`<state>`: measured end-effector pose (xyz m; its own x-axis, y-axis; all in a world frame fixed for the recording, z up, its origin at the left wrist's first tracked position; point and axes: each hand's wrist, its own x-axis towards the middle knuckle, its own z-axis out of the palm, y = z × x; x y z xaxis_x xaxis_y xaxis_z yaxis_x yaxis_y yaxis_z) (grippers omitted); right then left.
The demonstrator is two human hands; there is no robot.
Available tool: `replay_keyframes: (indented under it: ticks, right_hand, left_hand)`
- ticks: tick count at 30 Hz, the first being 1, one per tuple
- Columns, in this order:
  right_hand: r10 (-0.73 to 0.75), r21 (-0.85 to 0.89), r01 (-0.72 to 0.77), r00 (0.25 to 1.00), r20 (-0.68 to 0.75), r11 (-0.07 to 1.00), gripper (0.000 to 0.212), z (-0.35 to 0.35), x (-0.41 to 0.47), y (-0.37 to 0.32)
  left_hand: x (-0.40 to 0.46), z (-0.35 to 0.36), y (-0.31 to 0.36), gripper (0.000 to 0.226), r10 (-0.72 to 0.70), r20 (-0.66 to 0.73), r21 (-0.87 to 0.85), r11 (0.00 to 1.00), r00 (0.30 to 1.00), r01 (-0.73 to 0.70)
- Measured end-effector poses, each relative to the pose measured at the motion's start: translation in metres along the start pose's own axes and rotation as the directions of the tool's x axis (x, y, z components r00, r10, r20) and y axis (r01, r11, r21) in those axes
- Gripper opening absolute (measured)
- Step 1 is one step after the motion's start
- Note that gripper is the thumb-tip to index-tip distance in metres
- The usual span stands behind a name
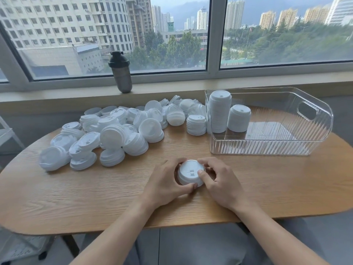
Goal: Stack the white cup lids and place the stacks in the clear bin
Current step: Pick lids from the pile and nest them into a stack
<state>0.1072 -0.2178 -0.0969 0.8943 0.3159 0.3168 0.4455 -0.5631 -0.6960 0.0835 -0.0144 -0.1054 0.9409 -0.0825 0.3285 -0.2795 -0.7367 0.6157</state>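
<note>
A short stack of white cup lids [188, 174] stands on the wooden table [95, 197] in front of me. My left hand [164, 180] grips its left side, fingers curled round the rim. My right hand [217, 180] holds its right side, with the thumb pressing on the top lid. A heap of loose white lids [118, 131] covers the left and middle of the table. The clear bin [267, 146] sits at the right and holds a tall lid stack [219, 113] and a shorter lid stack [238, 118] in its left end.
A small lid stack [196, 124] stands just left of the bin. A dark shaker bottle [121, 72] is on the window sill behind the heap. The table's rounded front edge runs close to my forearms.
</note>
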Motion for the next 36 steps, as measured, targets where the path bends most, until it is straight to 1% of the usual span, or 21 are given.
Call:
replay_keyframes:
  ticks: [3, 7, 9, 11, 13, 15, 18, 20, 22, 26, 29, 31, 36]
  right_hand:
    - [-0.005, -0.057, 0.005, 1.000, 0.003, 0.998, 0.034, 0.000, 0.000, -0.003]
    - [-0.010, -0.082, 0.010, 1.000, 0.005, 0.997, 0.036, 0.001, -0.001, -0.005]
    - [-0.013, -0.101, 0.016, 1.000, 0.027, 0.995, 0.045, 0.002, -0.001, -0.005]
    - [-0.007, -0.117, 0.011, 0.999, 0.036, 0.993, 0.057, 0.003, -0.002, -0.003]
    - [0.011, -0.116, -0.007, 0.999, 0.031, 0.993, 0.069, 0.003, -0.005, -0.001]
    - [0.020, -0.107, -0.016, 0.999, 0.034, 0.994, 0.076, 0.003, -0.007, 0.000]
    - [0.011, -0.118, -0.006, 0.999, 0.042, 0.993, 0.084, 0.003, -0.008, 0.001]
    - [0.013, -0.120, -0.009, 0.999, 0.037, 0.993, 0.089, 0.002, -0.006, 0.000]
    - [0.022, -0.100, -0.020, 0.999, 0.027, 0.995, 0.087, 0.001, -0.005, -0.002]
    - [0.014, -0.064, -0.015, 1.000, -0.013, 0.998, 0.074, 0.001, -0.005, -0.001]
    - [0.058, -0.022, -0.061, 0.993, -0.106, 0.998, 0.082, 0.000, -0.006, 0.001]
    - [0.085, 0.027, -0.082, 0.982, -0.166, 0.996, 0.083, -0.003, -0.007, 0.003]
    - [0.095, 0.097, -0.076, 0.971, -0.219, 0.992, 0.082, -0.026, -0.014, 0.013]
  left_hand:
    - [0.001, 0.000, 0.000, 0.080, 0.000, 0.007, 0.078, 0.997, 1.000, 0.000]
    - [0.001, -0.001, 0.002, 0.080, -0.006, 0.026, 0.109, 0.994, 1.000, 0.003]
    - [0.002, -0.003, 0.002, 0.080, -0.036, 0.036, 0.060, 0.998, 0.999, 0.034]
    - [0.003, -0.004, 0.000, 0.079, -0.077, 0.054, -0.034, 0.996, 0.996, 0.078]
    - [0.003, -0.003, -0.001, 0.077, -0.093, 0.077, -0.058, 0.994, 0.993, 0.097]
    - [0.002, -0.003, 0.001, 0.078, -0.069, 0.101, 0.005, 0.998, 0.992, 0.069]
    - [-0.004, -0.003, 0.010, 0.089, -0.001, 0.156, 0.176, 0.984, 0.988, -0.027]
    - [-0.007, -0.004, 0.012, 0.092, 0.016, 0.160, 0.227, 0.973, 0.987, -0.053]
    - [-0.010, -0.005, 0.012, 0.092, 0.019, 0.150, 0.259, 0.964, 0.989, -0.058]
    - [-0.018, -0.007, 0.012, 0.092, 0.009, 0.117, 0.321, 0.946, 0.993, -0.046]
    - [-0.019, -0.008, 0.014, 0.089, 0.000, 0.108, 0.352, 0.935, 0.994, -0.038]
    - [-0.018, -0.008, 0.014, 0.085, -0.012, 0.105, 0.370, 0.929, 0.994, -0.028]
    - [0.000, -0.001, 0.013, 0.075, -0.044, 0.046, 0.398, 0.917, 0.998, 0.022]
